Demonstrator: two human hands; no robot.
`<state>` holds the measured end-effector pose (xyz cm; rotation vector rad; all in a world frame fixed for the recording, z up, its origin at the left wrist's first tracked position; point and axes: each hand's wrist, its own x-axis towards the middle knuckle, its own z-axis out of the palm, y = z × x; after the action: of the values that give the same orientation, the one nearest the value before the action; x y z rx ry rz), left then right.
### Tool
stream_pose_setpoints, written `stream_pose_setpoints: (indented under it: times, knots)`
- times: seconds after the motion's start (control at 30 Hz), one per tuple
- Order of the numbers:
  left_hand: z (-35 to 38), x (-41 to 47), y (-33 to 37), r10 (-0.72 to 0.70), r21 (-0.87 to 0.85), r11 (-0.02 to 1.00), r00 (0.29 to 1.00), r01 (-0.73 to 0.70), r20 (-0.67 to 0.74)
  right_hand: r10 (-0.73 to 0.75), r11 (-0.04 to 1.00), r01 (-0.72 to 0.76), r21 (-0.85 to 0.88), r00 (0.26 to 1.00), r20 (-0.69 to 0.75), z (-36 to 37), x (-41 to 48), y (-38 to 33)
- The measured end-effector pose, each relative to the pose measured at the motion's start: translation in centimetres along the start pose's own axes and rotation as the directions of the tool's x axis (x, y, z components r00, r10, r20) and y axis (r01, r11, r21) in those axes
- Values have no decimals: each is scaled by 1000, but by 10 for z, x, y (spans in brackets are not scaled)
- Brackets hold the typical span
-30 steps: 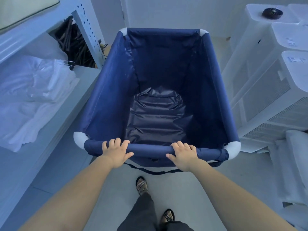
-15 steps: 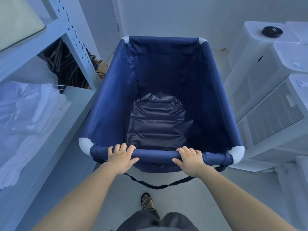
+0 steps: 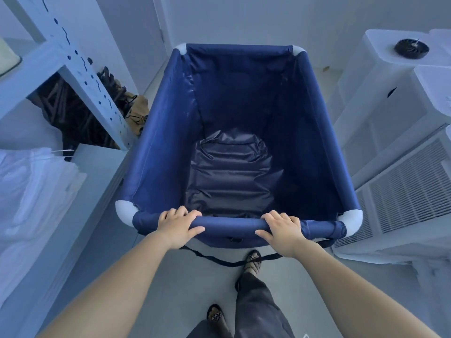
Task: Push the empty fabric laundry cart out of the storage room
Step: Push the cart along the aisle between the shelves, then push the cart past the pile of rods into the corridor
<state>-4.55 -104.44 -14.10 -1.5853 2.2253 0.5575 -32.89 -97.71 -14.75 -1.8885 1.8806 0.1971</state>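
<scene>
A navy blue fabric laundry cart (image 3: 158,147) with white corner joints stands in front of me in a narrow aisle; it holds nothing but its wrinkled dark bottom panel. My left hand (image 3: 177,226) grips the near top rail left of centre. My right hand (image 3: 283,229) grips the same rail right of centre. A black strap (image 3: 219,261) hangs loose below the rail. My right foot is forward under the cart's near end.
A white metal shelf rack (image 3: 80,76) with folded white linen (image 3: 29,191) runs close along the cart's left side. White air-conditioner units (image 3: 402,186) line the right. A white wall and door frame (image 3: 158,32) stand just beyond the cart.
The cart and I have moved forward along the aisle; the shelf post and the white units have slid back past me. Both hands keep their hold on the rail.
</scene>
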Motion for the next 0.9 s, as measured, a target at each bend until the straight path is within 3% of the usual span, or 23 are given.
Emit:
stream_pose_setpoints:
  times: [0.37,0.6,0.9]
  knots:
    - [-74,124,-3,-34,-27,999,999,33,-43,-11,1000,11,-3,1000,21,-69,133,30]
    - [-109,188,-5,-35,6,999,982,36,-185,-30,1000,30,7,999,13,-109,214,50]
    - [-150,272,-17,-49,-36,998,996,47,-76,-28,999,29,-18,999,37,-150,292,64]
